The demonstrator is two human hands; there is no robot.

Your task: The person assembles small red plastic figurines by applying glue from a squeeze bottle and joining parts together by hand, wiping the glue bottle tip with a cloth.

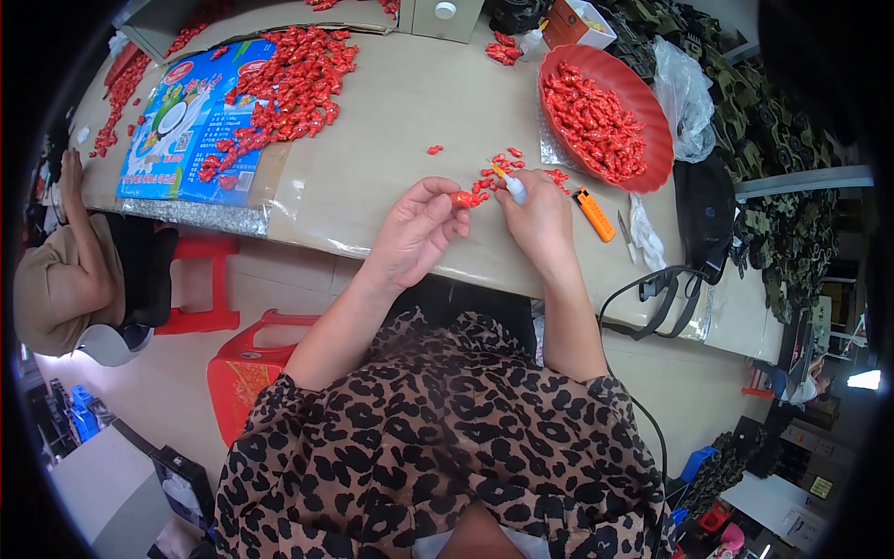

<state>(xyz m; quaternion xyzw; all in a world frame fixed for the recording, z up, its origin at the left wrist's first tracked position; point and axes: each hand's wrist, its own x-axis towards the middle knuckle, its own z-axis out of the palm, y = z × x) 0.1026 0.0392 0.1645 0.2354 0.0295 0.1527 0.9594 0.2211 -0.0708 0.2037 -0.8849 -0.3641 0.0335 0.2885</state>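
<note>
Near-left of the bowl (660, 130), the left hand (417, 228) is pinching a red piece (464, 199), the right hand (540, 221) gripping a bottle (515, 189): seemingly gluing, next needing steady aim.

My beige-covered table (372, 121) carries a blue printed sheet (168, 158), small glossy red pieces (486, 172), an orange lighter (593, 215) and a scalloped red bowl (657, 130).

Even, fairly bright indoor light falls on the table (372, 112), with soft shadows and glints on the bag (684, 98) and plastic edging (321, 241). A white glare (864, 380) burns out near the right rim. Fisheye distortion bows the table's edges, black fills the corners, and outer details soften, while left hand (416, 231) and right hand (542, 222) are fairly sharp.
</note>
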